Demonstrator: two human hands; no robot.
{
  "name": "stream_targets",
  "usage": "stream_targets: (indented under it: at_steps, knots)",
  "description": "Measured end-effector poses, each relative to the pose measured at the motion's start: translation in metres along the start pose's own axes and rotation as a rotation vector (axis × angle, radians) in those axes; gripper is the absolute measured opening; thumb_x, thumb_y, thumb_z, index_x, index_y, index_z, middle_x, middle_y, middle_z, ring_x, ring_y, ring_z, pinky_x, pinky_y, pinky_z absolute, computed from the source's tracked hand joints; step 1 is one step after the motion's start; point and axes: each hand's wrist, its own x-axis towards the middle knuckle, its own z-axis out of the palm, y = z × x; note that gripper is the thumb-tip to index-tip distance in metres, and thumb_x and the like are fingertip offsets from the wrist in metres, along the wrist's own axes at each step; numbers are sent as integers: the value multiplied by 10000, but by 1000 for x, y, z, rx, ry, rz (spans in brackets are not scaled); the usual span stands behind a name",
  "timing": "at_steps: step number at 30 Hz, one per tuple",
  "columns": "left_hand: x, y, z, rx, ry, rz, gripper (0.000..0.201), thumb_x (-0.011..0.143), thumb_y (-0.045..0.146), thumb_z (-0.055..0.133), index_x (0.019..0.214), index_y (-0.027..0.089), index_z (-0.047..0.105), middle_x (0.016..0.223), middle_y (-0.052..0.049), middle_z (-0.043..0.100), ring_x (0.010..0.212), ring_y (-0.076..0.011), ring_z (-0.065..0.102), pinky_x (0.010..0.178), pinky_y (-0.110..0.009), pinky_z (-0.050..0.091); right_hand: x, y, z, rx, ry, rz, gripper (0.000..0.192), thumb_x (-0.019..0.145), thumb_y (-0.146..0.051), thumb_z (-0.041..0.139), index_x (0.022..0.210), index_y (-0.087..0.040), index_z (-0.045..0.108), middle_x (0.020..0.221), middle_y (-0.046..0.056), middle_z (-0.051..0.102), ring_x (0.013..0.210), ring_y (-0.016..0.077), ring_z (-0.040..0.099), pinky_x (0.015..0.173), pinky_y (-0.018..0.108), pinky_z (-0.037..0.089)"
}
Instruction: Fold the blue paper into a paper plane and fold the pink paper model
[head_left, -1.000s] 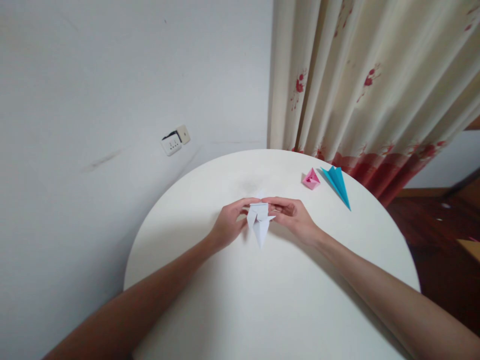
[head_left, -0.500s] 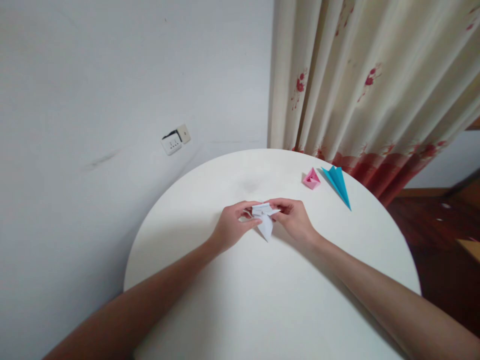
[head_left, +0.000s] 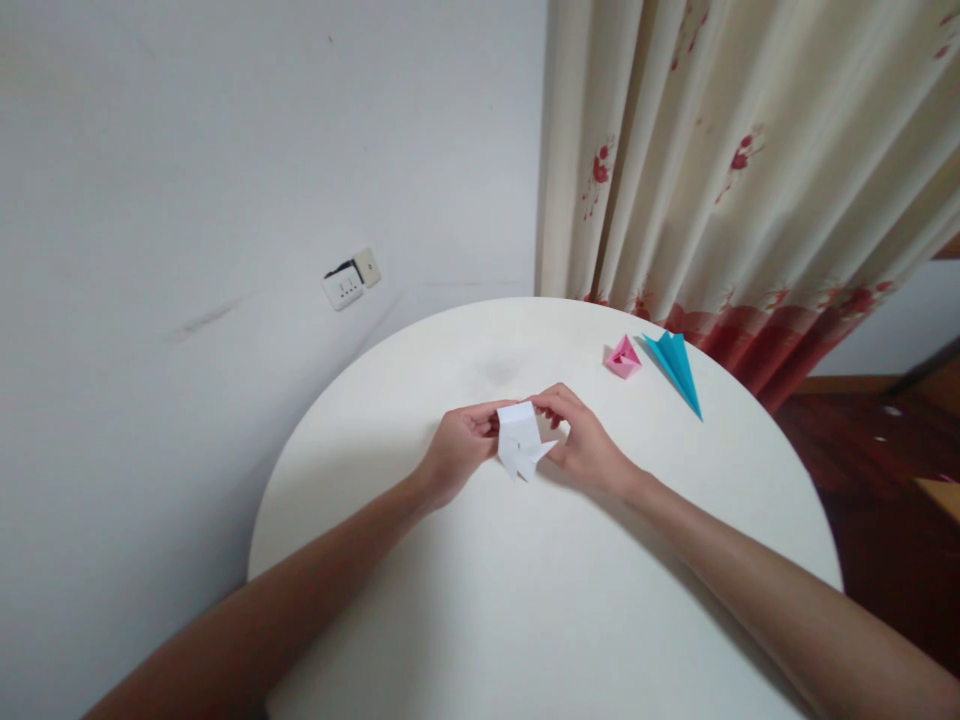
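Pink origami [head_left: 623,358], blue dart [head_left: 678,372] on table [head_left: 525,600]

folded paper [head_left: 517,430]: between left hand [head_left: 454,455], right hand [head_left: 592,445] | paper figure [head_left: 625,360]: left of paper dart [head_left: 679,372] (both on table [head_left: 525,600])

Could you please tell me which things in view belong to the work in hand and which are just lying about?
In use:
Folded white paper piece, held in the left hand, right hand at its edge
Round white table beneath

Lying about:
Small pink folded-paper piece
Long, pointed blue folded-paper piece
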Motion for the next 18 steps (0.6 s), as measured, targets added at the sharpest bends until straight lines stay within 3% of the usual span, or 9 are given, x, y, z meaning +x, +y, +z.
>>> stream_targets:
  at_steps: [3, 7, 9, 13, 16, 18]
  knots:
    - [1, -5, -1, -39, 27, 5, 408, 725, 315, 823, 1082, 131, 754, 981, -102, 761, 900, -239, 701, 826, -340, 547, -1, -2, 0, -32, -18, -4, 449, 764, -198, 764, 1191, -245, 630, 1111, 90, 576, 1013, 234, 538, 793, 352, 484]
    - [2, -11, -3, -5, 56, -4, 344, 816, 447, 737, 910, 117, 762, 849, -78, 729, 793, -203, 661, 782, -334, 519, -1, -3, 5, -33, 108, 56, 257, 834, -332, 732, 1068, -244, 672, 1133, 93, 594, 1084, 248, 541, 835, 372, 481]
    - [2, -10, -4, 85, 75, 20, 343, 836, 466, 711, 806, 126, 744, 804, -58, 691, 774, -186, 629, 758, -313, 498, 0, -3, 7, -1, 139, 100, 149, 860, -355, 696, 934, -226, 695, 1033, 78, 639, 1005, 231, 577, 808, 358, 474]
    - [1, -2, -3, 310, 129, 153, 347, 847, 423, 688, 632, 152, 675, 798, -27, 620, 799, -160, 576, 738, -258, 449, 2, -4, 10, 108, 94, 262, 209, 870, -356, 640, 740, -194, 660, 742, 27, 650, 714, 175, 579, 680, 320, 448]
    - [0, 1, -2, 309, 158, 138, 366, 843, 437, 676, 609, 160, 633, 686, -2, 564, 698, -146, 537, 646, -248, 428, 2, -7, 13, 175, 70, 319, 247, 860, -394, 635, 726, -187, 645, 718, 22, 641, 678, 167, 566, 656, 312, 438]
    - [0, -2, -2, 245, 183, 100, 363, 827, 453, 691, 622, 159, 633, 645, 0, 557, 675, -152, 537, 637, -258, 442, 1, -10, 15, 210, 110, 314, 212, 852, -400, 649, 810, -192, 641, 774, 22, 644, 713, 170, 577, 657, 305, 443]
